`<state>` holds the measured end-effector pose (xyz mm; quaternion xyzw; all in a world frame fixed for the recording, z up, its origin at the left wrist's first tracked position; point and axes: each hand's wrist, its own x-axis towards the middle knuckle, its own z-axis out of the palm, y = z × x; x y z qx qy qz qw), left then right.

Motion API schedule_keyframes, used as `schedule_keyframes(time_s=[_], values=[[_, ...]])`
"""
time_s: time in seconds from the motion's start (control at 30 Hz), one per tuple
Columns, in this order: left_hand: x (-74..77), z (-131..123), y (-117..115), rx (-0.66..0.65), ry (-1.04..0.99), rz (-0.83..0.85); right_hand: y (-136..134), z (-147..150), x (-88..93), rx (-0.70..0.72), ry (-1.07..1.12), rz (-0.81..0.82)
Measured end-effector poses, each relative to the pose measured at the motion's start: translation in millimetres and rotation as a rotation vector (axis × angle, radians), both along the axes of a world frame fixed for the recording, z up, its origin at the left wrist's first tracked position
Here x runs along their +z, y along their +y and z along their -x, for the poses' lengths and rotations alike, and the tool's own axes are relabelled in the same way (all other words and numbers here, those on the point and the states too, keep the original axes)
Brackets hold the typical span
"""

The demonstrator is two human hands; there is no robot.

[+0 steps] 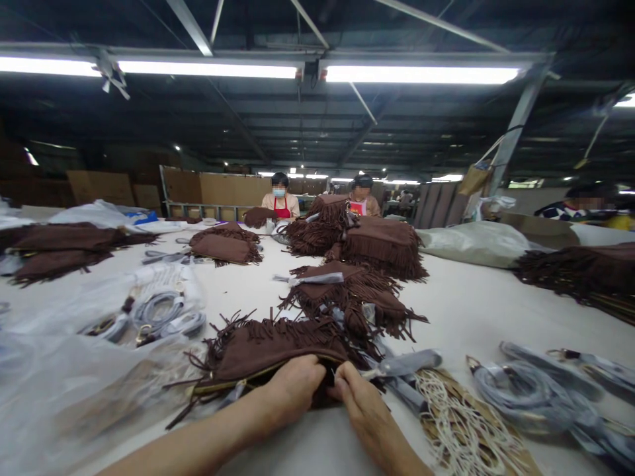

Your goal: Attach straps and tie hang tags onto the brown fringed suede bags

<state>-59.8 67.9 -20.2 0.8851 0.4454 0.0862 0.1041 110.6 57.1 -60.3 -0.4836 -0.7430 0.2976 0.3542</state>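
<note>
A dark brown fringed bag (282, 347) lies in front of me, its long brass-coloured zip open along the near side. My left hand (295, 383) is closed on the bag's edge at the opening, fingertips partly inside. Close beside it, my right hand (362, 400) pinches the right end of the same opening. A tiny pale glint shows between the hands, too small to name. Just right of my right hand lies a grey wrapped strap (409, 363). More brown fringed bags (347, 291) lie directly behind the one I hold.
White strings (461, 423) lie on brown paper at the right, beside coiled wrapped straps (526, 390). Clear plastic (99, 396) and another strap coil (159, 311) cover the left. Stacked fringed bags (381, 244) stand further back. Two co-workers (280, 201) face me across the white table (461, 304).
</note>
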Motion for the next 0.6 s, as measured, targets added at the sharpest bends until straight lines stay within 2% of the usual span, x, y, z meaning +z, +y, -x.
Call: schedule_keyframes(time_s=[0.2,0.37,0.6], values=[[-1.6,0.9,27.8,-0.063,-0.173,0.061,8.4,-0.7,-0.4,-0.023,0.208,0.094],[-3.1,1.9,31.6,-0.041,-0.253,0.089,10.2,-2.0,2.9,-0.049,0.252,0.241],[-3.2,2.8,31.2,-0.135,-0.283,0.141,11.9,-1.7,7.4,-0.127,0.198,0.246]])
